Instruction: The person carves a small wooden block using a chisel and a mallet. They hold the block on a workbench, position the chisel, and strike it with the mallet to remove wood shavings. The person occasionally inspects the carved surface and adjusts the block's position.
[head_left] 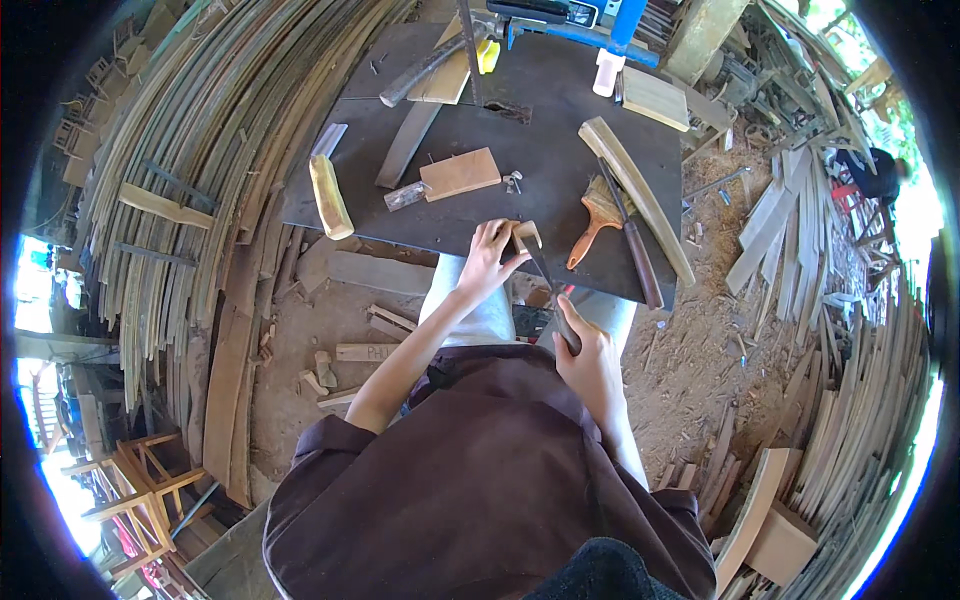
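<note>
My left hand [489,257] grips a small wooden block [530,230] at the near edge of the dark work table [530,165]. My right hand [585,350] is wrapped round the handle of a long, narrow metal tool [541,263], a file or chisel, whose blade lies against that block. To the right lie an orange-handled brush [595,221], a second long dark-handled tool [635,250] and a long wood strip [635,195]. Beyond my hands are a rectangular board [460,174], a short grey piece [405,197] and small metal bits [513,182]. A pale wood piece [331,195] lies left.
A hammer [425,72], a blue metal tool [580,45] and a pale block [655,97] sit at the back. Stacked timber flanks me left [170,160] and right [860,420]. Wooden chair frames [145,495] stand lower left. Another person [870,175] is at the far right.
</note>
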